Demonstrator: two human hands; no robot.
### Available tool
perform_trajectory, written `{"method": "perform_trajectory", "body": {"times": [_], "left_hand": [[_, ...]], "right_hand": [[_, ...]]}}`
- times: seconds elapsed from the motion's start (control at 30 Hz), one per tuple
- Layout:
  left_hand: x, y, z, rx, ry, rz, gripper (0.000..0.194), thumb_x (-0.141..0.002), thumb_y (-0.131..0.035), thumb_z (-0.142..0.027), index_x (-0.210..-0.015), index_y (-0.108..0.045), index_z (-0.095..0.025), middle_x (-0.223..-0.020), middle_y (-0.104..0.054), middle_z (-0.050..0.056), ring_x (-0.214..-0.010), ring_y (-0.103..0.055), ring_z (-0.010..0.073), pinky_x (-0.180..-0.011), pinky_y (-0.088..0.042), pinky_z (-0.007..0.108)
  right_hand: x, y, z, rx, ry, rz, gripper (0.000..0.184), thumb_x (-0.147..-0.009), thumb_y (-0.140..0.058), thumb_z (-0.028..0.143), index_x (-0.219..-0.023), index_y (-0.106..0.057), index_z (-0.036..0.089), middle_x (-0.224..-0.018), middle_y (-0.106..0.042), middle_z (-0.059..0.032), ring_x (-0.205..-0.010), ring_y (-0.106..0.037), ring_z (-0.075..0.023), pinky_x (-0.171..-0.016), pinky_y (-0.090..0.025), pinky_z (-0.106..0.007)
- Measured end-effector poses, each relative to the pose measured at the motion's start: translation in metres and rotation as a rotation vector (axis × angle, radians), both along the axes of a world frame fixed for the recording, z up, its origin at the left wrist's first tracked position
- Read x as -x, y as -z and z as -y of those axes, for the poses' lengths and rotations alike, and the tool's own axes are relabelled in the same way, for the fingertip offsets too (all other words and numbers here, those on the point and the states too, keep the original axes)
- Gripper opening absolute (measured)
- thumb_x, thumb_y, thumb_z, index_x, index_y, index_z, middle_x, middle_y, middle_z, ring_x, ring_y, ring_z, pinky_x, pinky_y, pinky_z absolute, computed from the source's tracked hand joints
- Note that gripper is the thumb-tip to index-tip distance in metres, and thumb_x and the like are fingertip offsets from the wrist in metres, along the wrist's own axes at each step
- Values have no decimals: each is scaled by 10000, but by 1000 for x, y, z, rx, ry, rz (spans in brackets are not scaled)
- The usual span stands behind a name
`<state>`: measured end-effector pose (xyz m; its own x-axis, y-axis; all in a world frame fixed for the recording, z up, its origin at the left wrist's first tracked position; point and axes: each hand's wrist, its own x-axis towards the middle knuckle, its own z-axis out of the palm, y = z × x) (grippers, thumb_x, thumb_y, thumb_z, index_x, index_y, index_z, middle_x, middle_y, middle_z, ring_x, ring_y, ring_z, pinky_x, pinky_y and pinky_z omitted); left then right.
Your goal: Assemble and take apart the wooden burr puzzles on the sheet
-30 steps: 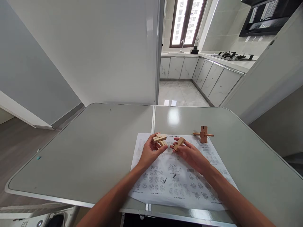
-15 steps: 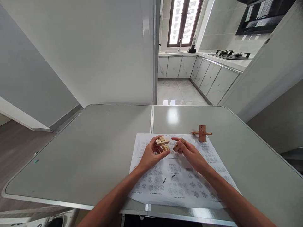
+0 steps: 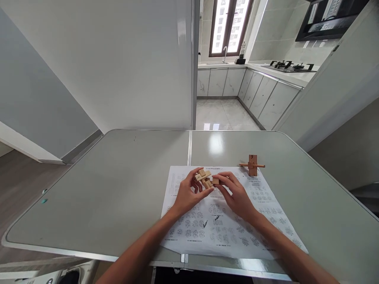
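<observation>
My left hand (image 3: pixel 189 191) holds a group of pale notched wooden puzzle pieces (image 3: pixel 203 176) between thumb and fingers, above the sheet. My right hand (image 3: pixel 237 194) pinches one small wooden puzzle piece (image 3: pixel 216 181) at its tip, close against the right side of that group. Whether the two touch I cannot tell. Below both hands lies a printed paper sheet (image 3: pixel 195 215) with rows of small line drawings and a few dark pen ticks. At its upper right corner stands a reddish-brown wooden cross-shaped puzzle (image 3: pixel 252 169) with a thin bar through it.
The grey folding table (image 3: pixel 118 189) has a metal seam down its middle and a metal rim. A small green bit (image 3: pixel 44 201) lies near its left edge. Beyond the table are a white wall panel (image 3: pixel 133 59) and a kitchen with a gas stove (image 3: pixel 291 67).
My right hand has turned and moved its piece left, up close to the pieces in my left hand. The left hand stays nearly in place.
</observation>
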<state>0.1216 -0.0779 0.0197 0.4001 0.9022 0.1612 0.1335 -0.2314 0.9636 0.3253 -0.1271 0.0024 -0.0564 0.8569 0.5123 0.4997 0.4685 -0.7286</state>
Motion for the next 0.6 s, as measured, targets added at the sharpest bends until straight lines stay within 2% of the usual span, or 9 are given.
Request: {"method": "perform_trajectory", "body": {"times": [0.13, 0.4, 0.6], "left_hand": [[0, 0, 0, -56, 20, -32, 686, -793, -881, -415, -1396, -591, -260, -973, -672, 24, -696, -550, 125, -681, -526, 275], [1, 0, 0, -244, 45, -108, 636, -809, -865, -379, -1385, -611, -295, -1059, -632, 36, -772, -556, 148, -682, -519, 278], [2, 5, -1, -290, 63, -163, 668, -791, -871, -361, -1409, -620, -338, -1127, -610, 53, -871, -589, 186, -688, -520, 286]], "right_hand": [[-1, -1, 0, -11, 23, -36, 227, -1081, -527, 352, -1265, -651, 308, -1108, -673, -94, -980, -710, -276, -872, -647, -474], [-4, 0, 0, -131, 47, 40, 252, -1067, -552, 228, -1260, -680, 325, -1139, -675, -91, -1032, -706, -274, -883, -639, -469], [-7, 4, 0, -119, -1, 60, 289, -1061, -555, 222, -1295, -686, 331, -1136, -694, -91, -1031, -722, -280, -909, -642, -492]]}}
